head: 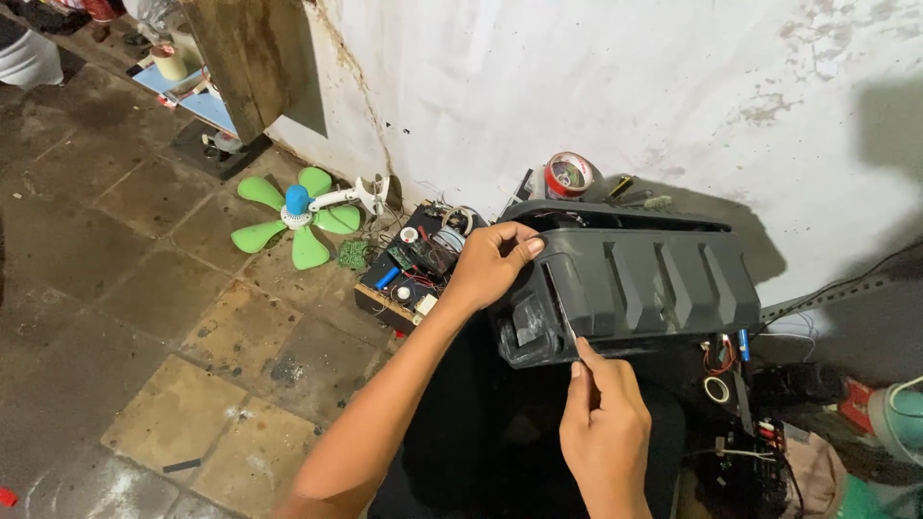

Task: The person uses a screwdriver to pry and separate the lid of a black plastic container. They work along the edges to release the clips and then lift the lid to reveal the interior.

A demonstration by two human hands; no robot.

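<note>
Nearest me, at about six o'clock, my right hand (604,423) pinches a thin tool (569,338) whose tip touches the lower front edge of the dark grey plastic casing (639,279). At centre, my left hand (490,261) grips the casing's upper left corner, fingers curled over the edge. That casing lies on its side near the white wall (577,77), just right of centre. Toward ten o'clock a green fan blade (293,216) lies on the tiled floor (144,317), beside an open box of electronic parts (409,269). At twelve o'clock a red tape roll (569,175) rests against the wall.
</note>
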